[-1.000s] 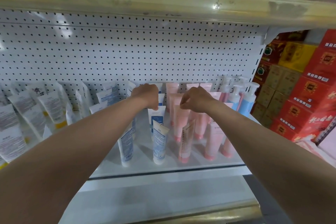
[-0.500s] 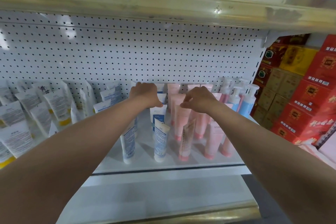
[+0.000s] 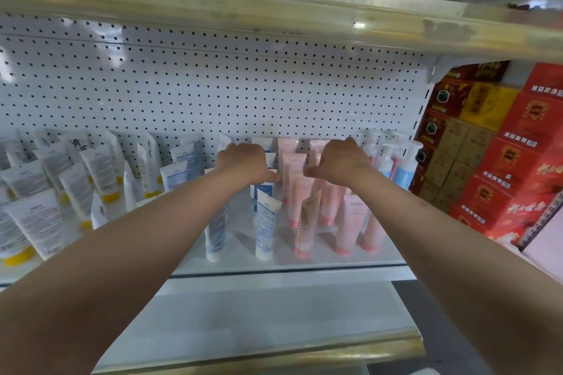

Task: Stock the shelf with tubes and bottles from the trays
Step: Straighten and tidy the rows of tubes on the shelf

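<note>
Head view: both arms reach deep into the shelf (image 3: 286,265), hands at the back rows near the pegboard (image 3: 213,85). Left hand (image 3: 243,160) sits palm-down on top of the blue-and-white tubes (image 3: 265,222), fingers curled over their upper ends; actual grip hidden, cannot tell. Right hand (image 3: 341,163) sits on the tops of the pink tubes (image 3: 347,225), fingers bent and hidden behind the knuckles, thumb pointing toward the left hand; hold unclear too. Pump bottles (image 3: 402,164) stand just right of the pink tubes, by the pegboard. White tubes with yellow caps (image 3: 97,173) fill the shelf left of the blue ones. Red cartons (image 3: 524,146) are stacked right of the shelf.
</note>
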